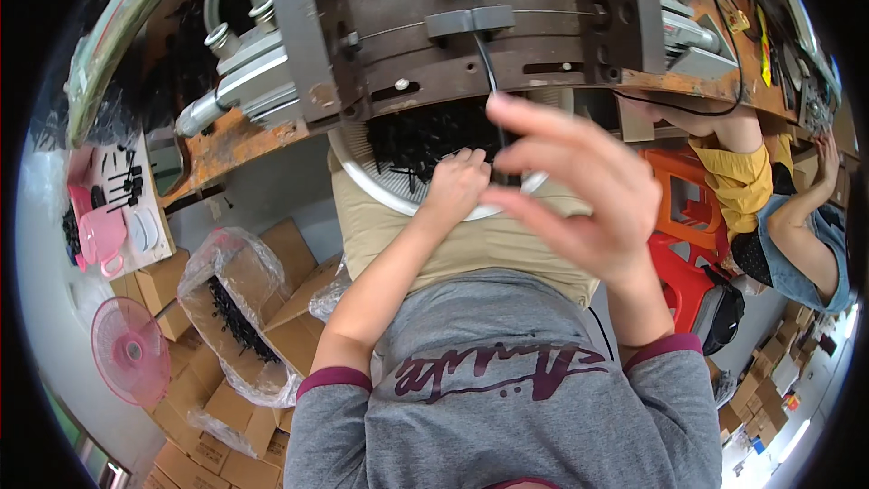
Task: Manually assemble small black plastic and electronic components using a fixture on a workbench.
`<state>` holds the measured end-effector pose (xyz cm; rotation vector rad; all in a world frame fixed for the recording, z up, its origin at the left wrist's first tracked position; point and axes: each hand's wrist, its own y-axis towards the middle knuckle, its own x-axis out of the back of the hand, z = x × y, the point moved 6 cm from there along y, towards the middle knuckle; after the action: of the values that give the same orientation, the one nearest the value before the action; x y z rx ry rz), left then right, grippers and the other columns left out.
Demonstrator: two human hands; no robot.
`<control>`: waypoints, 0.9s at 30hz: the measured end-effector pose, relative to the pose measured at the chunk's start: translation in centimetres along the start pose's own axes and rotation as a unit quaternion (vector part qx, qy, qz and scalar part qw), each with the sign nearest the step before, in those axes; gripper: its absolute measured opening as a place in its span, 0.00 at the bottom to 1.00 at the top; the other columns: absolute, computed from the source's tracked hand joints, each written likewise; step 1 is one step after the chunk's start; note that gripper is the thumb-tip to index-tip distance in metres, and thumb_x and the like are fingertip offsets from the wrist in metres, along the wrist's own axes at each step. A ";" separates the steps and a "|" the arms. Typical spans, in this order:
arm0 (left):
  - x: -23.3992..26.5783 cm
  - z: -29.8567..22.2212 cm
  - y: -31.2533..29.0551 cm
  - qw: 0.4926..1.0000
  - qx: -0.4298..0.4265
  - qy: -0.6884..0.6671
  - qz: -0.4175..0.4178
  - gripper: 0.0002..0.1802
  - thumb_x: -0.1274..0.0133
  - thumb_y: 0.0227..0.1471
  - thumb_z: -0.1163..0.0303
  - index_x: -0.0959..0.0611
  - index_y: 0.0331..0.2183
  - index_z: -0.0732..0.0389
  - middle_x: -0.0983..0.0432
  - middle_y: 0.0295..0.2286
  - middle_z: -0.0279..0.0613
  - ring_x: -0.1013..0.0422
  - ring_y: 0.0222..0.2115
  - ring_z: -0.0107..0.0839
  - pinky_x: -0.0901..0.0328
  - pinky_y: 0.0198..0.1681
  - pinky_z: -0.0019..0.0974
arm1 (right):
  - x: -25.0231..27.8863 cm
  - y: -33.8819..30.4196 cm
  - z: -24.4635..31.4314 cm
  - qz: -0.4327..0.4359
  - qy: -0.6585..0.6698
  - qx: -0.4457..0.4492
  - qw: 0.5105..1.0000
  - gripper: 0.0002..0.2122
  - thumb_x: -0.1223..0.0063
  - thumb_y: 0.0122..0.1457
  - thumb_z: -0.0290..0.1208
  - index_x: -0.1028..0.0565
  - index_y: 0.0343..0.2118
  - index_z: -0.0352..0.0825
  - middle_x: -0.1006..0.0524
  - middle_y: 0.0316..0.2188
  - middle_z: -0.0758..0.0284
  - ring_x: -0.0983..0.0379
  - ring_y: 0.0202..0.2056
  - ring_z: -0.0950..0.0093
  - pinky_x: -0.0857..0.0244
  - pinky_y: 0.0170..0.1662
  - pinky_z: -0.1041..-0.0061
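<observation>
The left hand (459,183) bends over the near rim of a round white basket (380,192), its fingers curled down by the black pieces (425,140) inside; whether it pinches any, I cannot tell. The right hand (579,186) is raised and blurred, its thumb and fingers spread apart, the fingertips beside 1 black strip (487,63); I cannot tell if they touch it. The strip hangs down from a small grey block (448,23) at the middle of a brown metal machine (398,59).

The basket sits over the person's lap, below the machine's front edge, with many thin black pieces heaped in it. The machine stands on a worn wooden bench (237,158).

Lower left, a cardboard box (288,340) with a clear plastic liner (264,258) holds a pile of similar black pieces (237,321). Near it is a pink fan (131,351). Farther left, 1 pink container (101,234) stands near short black parts (134,186). At right are an orange stool (665,183) and a red stool (681,281).
</observation>
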<state>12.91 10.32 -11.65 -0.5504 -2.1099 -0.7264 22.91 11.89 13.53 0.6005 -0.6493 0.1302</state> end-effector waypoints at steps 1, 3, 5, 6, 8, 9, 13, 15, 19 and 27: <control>0.2 -0.1 0.2 1.000 -0.008 0.022 0.008 0.04 0.46 0.39 0.71 0.23 0.21 0.60 0.29 0.24 0.40 0.28 0.29 0.37 0.32 0.28 0.40 | -0.1 -1.0 0.2 0.010 0.022 0.001 1.000 0.15 0.27 0.41 0.28 0.21 0.31 0.31 0.18 0.43 0.58 0.19 0.38 0.67 0.25 0.38 0.75; 1.0 -0.5 0.3 0.997 -0.022 0.065 0.028 0.05 0.45 0.37 0.70 0.23 0.21 0.60 0.29 0.24 0.40 0.29 0.29 0.39 0.32 0.29 0.42 | -0.9 -3.4 0.1 0.019 0.051 -0.016 0.998 0.15 0.26 0.40 0.30 0.20 0.30 0.32 0.18 0.42 0.59 0.19 0.37 0.67 0.26 0.37 0.75; 3.3 -0.7 0.8 0.998 0.046 -0.009 0.041 0.05 0.44 0.38 0.72 0.23 0.21 0.61 0.27 0.24 0.40 0.28 0.27 0.41 0.32 0.28 0.44 | -1.6 -5.3 -0.7 0.015 0.066 -0.033 0.997 0.15 0.26 0.40 0.31 0.20 0.30 0.33 0.18 0.41 0.60 0.19 0.36 0.68 0.26 0.35 0.76; 4.1 -0.4 0.6 0.993 0.103 -0.028 0.047 0.05 0.43 0.40 0.73 0.23 0.23 0.62 0.25 0.24 0.40 0.26 0.27 0.40 0.31 0.28 0.42 | -1.8 -6.0 -1.2 0.007 0.064 -0.043 0.997 0.15 0.26 0.40 0.31 0.20 0.30 0.33 0.18 0.40 0.60 0.19 0.35 0.68 0.26 0.35 0.77; 5.5 0.5 -0.5 0.972 0.221 -0.060 0.056 0.04 0.43 0.43 0.76 0.21 0.26 0.64 0.22 0.25 0.41 0.24 0.26 0.38 0.30 0.29 0.39 | -2.3 -7.6 -2.4 -0.010 0.053 -0.067 0.996 0.15 0.26 0.41 0.30 0.21 0.30 0.32 0.18 0.39 0.61 0.20 0.32 0.71 0.27 0.33 0.77; 6.0 1.1 -1.1 0.953 0.275 -0.123 0.036 0.04 0.43 0.47 0.76 0.20 0.29 0.64 0.21 0.26 0.40 0.23 0.27 0.35 0.29 0.31 0.37 | -2.8 -8.4 -3.6 -0.016 0.055 -0.106 0.993 0.14 0.27 0.42 0.30 0.21 0.30 0.32 0.18 0.40 0.61 0.20 0.31 0.70 0.27 0.33 0.77; 7.9 2.8 -3.4 0.825 0.417 -0.381 0.016 0.15 0.46 0.58 0.76 0.21 0.48 0.65 0.17 0.33 0.39 0.22 0.35 0.23 0.29 0.39 0.29 | -5.3 -10.5 -8.1 -0.022 0.020 -0.195 0.980 0.14 0.30 0.46 0.30 0.22 0.34 0.33 0.20 0.40 0.63 0.22 0.29 0.72 0.27 0.33 0.75; 9.9 1.6 -2.9 0.791 0.407 -0.457 0.005 0.19 0.47 0.59 0.76 0.24 0.52 0.66 0.17 0.35 0.41 0.22 0.37 0.24 0.29 0.40 0.29 | -6.4 -10.6 -9.1 -0.031 -0.010 -0.186 0.982 0.14 0.30 0.47 0.30 0.21 0.36 0.33 0.20 0.40 0.63 0.23 0.29 0.73 0.28 0.34 0.75; 12.5 -1.9 -2.1 0.713 0.414 -0.559 0.085 0.16 0.49 0.61 0.71 0.21 0.49 0.66 0.17 0.33 0.42 0.22 0.35 0.27 0.32 0.39 0.27 | -7.6 -11.2 -9.1 -0.018 0.249 -0.372 0.894 0.11 0.37 0.57 0.29 0.22 0.41 0.32 0.19 0.38 0.65 0.23 0.31 0.80 0.29 0.36 0.79; 14.3 -5.2 -1.2 0.683 0.377 -0.612 0.126 0.12 0.49 0.62 0.73 0.19 0.44 0.69 0.17 0.32 0.46 0.21 0.34 0.31 0.29 0.39 0.30 | -6.4 -9.3 -6.1 -0.023 0.541 -0.388 0.746 0.10 0.47 0.65 0.29 0.21 0.45 0.30 0.19 0.34 0.67 0.28 0.26 0.86 0.34 0.28 0.85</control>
<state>6.98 7.87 2.22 -0.9391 -3.0685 1.0325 23.84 8.14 1.34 -0.3249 0.4789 0.1256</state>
